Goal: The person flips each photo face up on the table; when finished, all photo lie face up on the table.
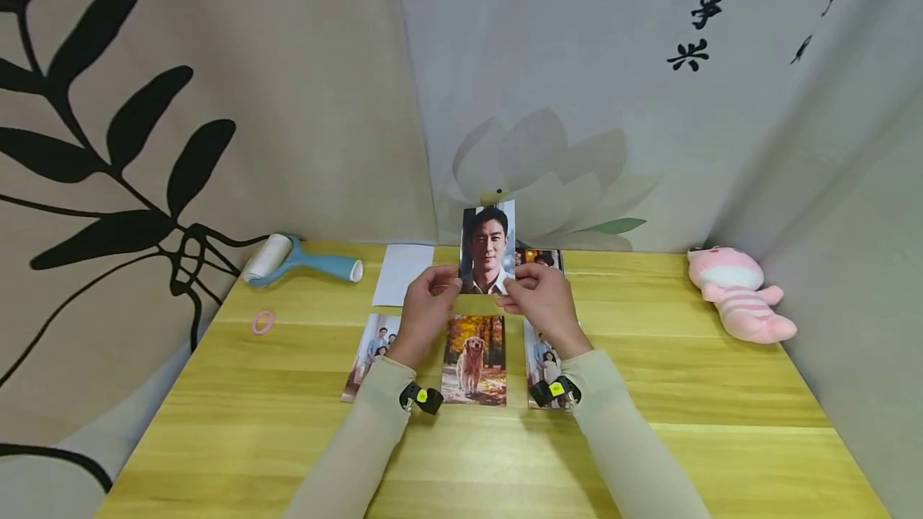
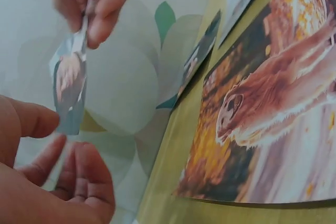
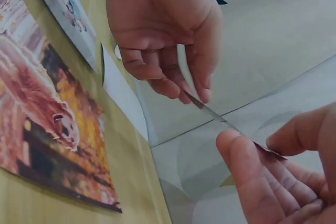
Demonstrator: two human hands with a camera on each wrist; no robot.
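A portrait photo [image 1: 487,251] of a person in a white collar is held upright above the far part of the table. My left hand [image 1: 427,309] pinches its left edge low down, and my right hand [image 1: 550,307] pinches the lower right corner. Both wrist views show the photo [image 2: 71,93] nearly edge-on between thumbs and fingers. Below the hands lies a photo of a golden dog [image 1: 472,359]. Group photos lie to its left [image 1: 373,355] and right [image 1: 542,347], each partly covered by a hand or arm. Another photo [image 1: 548,257] is mostly hidden behind the right hand.
A white card [image 1: 402,272] lies face-plain at the back, left of the held photo. Farther left are a blue-handled lint roller [image 1: 299,263] and a pink ring [image 1: 263,322]. A pink plush toy [image 1: 743,295] sits at the right edge. Curtain fabric [image 1: 562,86] hangs behind the table.
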